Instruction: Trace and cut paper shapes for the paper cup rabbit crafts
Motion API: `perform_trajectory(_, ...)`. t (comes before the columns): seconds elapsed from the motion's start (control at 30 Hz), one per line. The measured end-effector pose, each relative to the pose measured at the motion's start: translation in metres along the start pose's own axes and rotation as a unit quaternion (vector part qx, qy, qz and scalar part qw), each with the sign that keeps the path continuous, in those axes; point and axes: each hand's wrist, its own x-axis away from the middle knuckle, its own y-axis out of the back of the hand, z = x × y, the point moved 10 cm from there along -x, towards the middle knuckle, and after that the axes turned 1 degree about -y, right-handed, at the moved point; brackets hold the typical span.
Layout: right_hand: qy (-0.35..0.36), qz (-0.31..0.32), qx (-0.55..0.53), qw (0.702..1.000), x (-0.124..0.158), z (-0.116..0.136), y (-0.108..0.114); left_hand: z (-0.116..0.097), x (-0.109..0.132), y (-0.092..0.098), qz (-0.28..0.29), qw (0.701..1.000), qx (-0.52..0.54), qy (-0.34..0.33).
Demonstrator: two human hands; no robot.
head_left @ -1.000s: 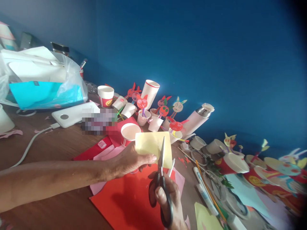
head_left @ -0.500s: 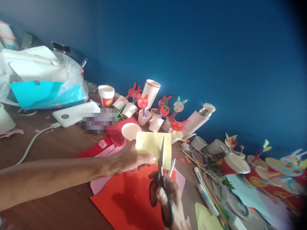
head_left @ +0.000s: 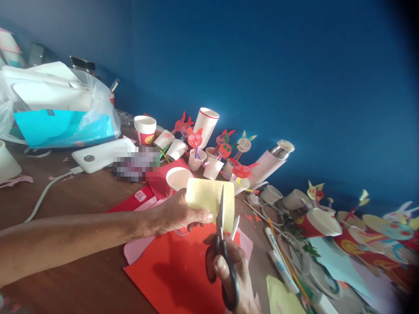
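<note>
Between its thumb and fingers, my left hand [head_left: 183,213] grips a piece of pale yellow paper [head_left: 204,194] by its lower left part. My right hand [head_left: 235,266] holds black-handled scissors [head_left: 221,231], with thumb and fingers in the loops. The blades point up and lie against the paper near its right side; they look almost closed. Beneath both hands, a sheet of red paper [head_left: 176,274] lies on top of pink paper [head_left: 139,250]. Just behind the yellow paper stands a paper cup [head_left: 179,178], partly covered by it.
Several paper cups with drawn animal figures [head_left: 212,168] stand along the blue wall, beside a pink thermos [head_left: 268,165]. A white power bank [head_left: 98,158] with a cable lies at left, near a plastic bag [head_left: 101,104]. Markers [head_left: 281,261] and a yellow scrap [head_left: 283,298] lie right.
Hardly anything differs. The yellow paper and both hands have shifted very slightly, and the scissors keep nearly the same place against the paper.
</note>
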Motion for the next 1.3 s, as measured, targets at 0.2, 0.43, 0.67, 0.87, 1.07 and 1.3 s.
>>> perform_trajectory(0.2, 0.002, 0.003, 0.005, 1.000, 0.000, -0.002, 0.001, -0.005, 0.003, 0.003, -0.015, 1.000, -0.001, 0.012)
perform_trajectory(0.43, 0.009, 0.008, -0.008, 1.000, 0.000, -0.002, 0.000, -0.014, 0.007, 0.003, -0.021, 1.000, 0.005, 0.016)
perform_trajectory(0.67, 0.006, 0.003, 0.004, 1.000, 0.000, 0.000, 0.000, -0.014, 0.007, 0.003, -0.013, 1.000, 0.006, 0.022)
perform_trajectory(0.87, 0.000, 0.008, -0.006, 1.000, 0.000, 0.000, -0.001, -0.015, 0.007, 0.003, -0.007, 1.000, 0.017, 0.020)
perform_trajectory(1.07, 0.014, 0.004, 0.010, 1.000, 0.000, 0.003, 0.001, -0.015, 0.006, 0.003, -0.001, 1.000, 0.027, 0.015)
perform_trajectory(1.3, 0.008, 0.004, 0.005, 1.000, 0.000, -0.001, 0.002, -0.015, 0.005, 0.003, 0.005, 1.000, 0.030, 0.009)
